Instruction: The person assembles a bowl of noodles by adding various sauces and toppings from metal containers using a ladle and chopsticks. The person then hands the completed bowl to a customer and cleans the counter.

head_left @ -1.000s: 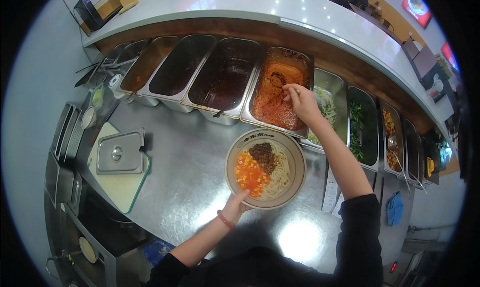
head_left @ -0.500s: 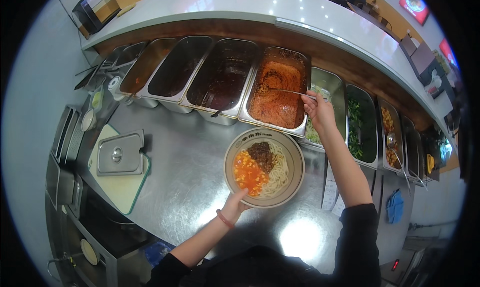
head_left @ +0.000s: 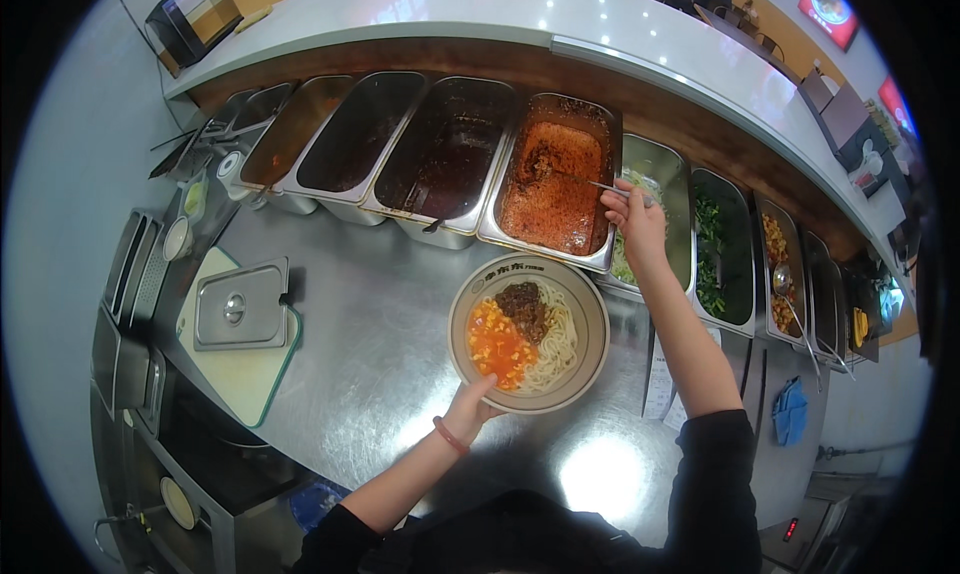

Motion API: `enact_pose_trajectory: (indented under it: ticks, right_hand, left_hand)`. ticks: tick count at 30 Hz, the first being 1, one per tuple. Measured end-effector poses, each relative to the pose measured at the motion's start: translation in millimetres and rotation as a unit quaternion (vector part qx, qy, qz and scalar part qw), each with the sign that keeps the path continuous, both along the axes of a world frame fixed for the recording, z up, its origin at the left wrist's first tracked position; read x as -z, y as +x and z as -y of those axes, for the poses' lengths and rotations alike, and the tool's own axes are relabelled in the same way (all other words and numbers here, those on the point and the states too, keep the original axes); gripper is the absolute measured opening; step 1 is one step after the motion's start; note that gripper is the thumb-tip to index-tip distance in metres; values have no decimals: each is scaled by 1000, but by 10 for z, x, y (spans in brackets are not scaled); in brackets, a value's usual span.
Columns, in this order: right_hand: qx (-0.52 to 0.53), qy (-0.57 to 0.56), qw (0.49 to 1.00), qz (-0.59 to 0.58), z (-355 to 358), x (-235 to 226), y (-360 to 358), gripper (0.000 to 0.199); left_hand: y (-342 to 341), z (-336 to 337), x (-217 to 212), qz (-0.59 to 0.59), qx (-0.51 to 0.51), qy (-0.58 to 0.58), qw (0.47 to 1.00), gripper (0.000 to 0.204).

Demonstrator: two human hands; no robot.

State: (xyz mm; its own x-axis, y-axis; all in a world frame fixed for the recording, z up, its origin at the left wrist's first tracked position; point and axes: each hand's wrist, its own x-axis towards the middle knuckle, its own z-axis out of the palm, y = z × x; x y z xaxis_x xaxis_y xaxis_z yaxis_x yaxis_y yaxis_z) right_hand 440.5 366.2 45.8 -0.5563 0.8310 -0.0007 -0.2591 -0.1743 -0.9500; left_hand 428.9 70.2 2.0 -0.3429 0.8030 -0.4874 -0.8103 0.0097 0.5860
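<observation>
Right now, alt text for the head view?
A person's left hand grips the near rim of a bowl of noodles with brown and orange-red toppings, while the right hand holds a metal utensil reaching into a steel pan of red-orange sauce. To the left, a steel lid lies on a cutting board.

Reading clock positions off the bowl [head_left: 594, 339]: it's showing beige with dark print inside at 12. Within it, the corn-flecked topping [head_left: 495, 352] at 8 is reading orange-red with yellow dots, the crumbly topping [head_left: 523, 310] at 12 dark brown, the noodles [head_left: 560, 344] at 3 pale cream. Outward at 12, I'm getting an orange-red tray sauce [head_left: 560, 212] mottled with dark specks, plus a silvery utensil [head_left: 593, 183]. Leaves [head_left: 710, 279] at 2 are coming through deep green. Blue cloth [head_left: 789, 414] past 3; cream board [head_left: 225, 389], green-edged, at 9. I'm also picking up a reddish-pink bracelet [head_left: 450, 436] at 7, black sleeve [head_left: 713, 474] at 4.
</observation>
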Motion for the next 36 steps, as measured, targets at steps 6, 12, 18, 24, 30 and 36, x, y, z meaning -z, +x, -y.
enact_pose_trajectory:
  ticks: [6,12,18,24,30,36]
  right_hand:
    - [22,2,1000,-16,23,7,-4,28]
    - [50,-22,998,-36,16,28,4,29]
    - [64,-69,993,-76,-22,81,35,29]
    - [83,-135,981,-116,-69,125,64,30]
    - [101,-238,955,-146,-149,141,126,28]
    - [44,-240,954,-176,-133,3,355,28]
  left_hand:
    - [-2,-2,-19,2,5,4,1000,44]
    - [-1,-7,-45,0,5,-2,1000,44]
    - [-4,-9,-51,-1,3,-7,1000,44]
    - [-4,-3,-23,0,1,-5,1000,43]
    - [-2,-8,-23,-4,-2,1,1000,45]
    - [3,-14,-25,-1,-14,-5,1000,47]
